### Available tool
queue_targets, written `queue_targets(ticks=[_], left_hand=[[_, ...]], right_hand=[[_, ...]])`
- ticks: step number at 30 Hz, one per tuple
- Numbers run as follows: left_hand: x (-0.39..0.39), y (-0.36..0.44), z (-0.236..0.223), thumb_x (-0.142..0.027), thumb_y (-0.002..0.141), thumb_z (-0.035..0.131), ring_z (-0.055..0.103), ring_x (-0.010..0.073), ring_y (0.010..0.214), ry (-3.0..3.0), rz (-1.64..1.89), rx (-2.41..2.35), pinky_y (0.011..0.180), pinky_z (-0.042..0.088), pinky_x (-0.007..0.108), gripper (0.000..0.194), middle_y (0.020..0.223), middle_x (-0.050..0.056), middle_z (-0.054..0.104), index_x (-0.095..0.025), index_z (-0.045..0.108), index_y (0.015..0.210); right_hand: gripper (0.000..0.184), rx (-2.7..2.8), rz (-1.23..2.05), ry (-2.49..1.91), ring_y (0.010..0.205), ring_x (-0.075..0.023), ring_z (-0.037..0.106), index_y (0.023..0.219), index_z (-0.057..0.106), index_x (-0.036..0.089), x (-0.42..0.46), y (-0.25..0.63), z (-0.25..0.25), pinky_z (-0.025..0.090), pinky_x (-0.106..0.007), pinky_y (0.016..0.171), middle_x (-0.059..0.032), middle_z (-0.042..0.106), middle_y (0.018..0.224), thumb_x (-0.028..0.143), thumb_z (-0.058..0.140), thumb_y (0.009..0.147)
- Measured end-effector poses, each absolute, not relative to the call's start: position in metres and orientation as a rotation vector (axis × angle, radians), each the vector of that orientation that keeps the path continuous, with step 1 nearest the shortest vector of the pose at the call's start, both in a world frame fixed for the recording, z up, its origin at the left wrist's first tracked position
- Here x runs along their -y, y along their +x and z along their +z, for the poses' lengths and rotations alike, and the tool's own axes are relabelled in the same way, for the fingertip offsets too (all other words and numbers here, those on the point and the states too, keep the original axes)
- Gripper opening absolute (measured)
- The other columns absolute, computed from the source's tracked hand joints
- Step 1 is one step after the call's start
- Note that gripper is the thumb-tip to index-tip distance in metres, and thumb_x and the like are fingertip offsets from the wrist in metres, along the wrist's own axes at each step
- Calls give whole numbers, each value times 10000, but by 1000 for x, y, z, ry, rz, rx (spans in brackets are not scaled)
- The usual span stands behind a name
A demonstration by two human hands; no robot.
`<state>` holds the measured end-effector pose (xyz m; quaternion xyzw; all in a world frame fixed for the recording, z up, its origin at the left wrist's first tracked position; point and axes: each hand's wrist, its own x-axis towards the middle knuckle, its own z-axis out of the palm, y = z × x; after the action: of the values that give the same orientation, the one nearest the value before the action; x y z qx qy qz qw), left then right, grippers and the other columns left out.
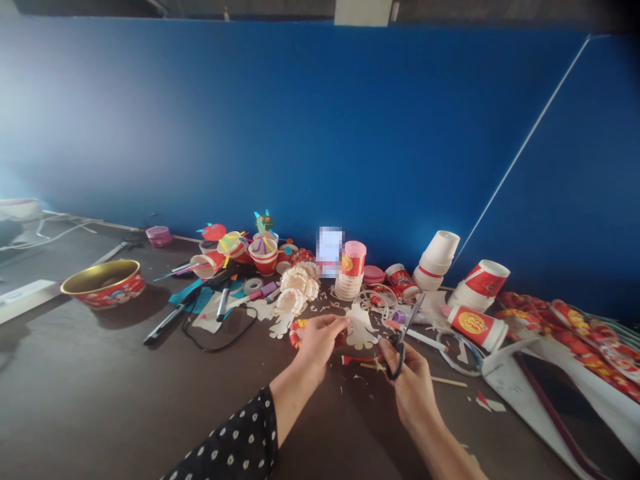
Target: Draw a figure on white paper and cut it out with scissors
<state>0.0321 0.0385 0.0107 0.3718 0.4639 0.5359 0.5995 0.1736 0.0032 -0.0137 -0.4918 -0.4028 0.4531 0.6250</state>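
My left hand (320, 343) pinches a cream paper cut-out (361, 328) by its left edge, just above the dark table. Over a red scrap (356, 359), my right hand (411, 380) grips black-handled scissors (403, 340), blades pointing up and to the right, slightly parted beside the cut-out. Small paper trimmings lie under both hands. A black sleeve with white dots covers my left forearm.
A gold-lined red bowl (104, 283) stands at the left. Decorated paper cups (263, 257), stacked cups (437, 257), tape rolls, pens and a black cord crowd the back. Folded red-patterned sheets and white card (550, 393) fill the right. A blue wall (320, 133) rises behind.
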Motion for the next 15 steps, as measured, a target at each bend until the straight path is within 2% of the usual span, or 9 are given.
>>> queue_targets(ticks=[6, 15], left_hand=[[-37, 33, 12, -321, 580, 663, 424, 77, 449, 862, 1244, -1088, 490, 319, 217, 197, 479, -17, 507, -129, 625, 561], [-37, 33, 15, -310, 539, 688, 429, 77, 452, 870, 1272, -1087, 489, 326, 217, 182, 513, -2, 559, -137, 636, 564]], right_hand=[[234, 959, 1044, -1121, 471, -100, 380, 593, 598, 160, -3, 175, -17, 283, -229, 467, 39, 504, 495, 369, 688, 648], [242, 1007, 1032, -1103, 501, -107, 377, 559, 583, 155, -2, 172, -13, 295, -232, 489, 33, 488, 519, 355, 704, 621]])
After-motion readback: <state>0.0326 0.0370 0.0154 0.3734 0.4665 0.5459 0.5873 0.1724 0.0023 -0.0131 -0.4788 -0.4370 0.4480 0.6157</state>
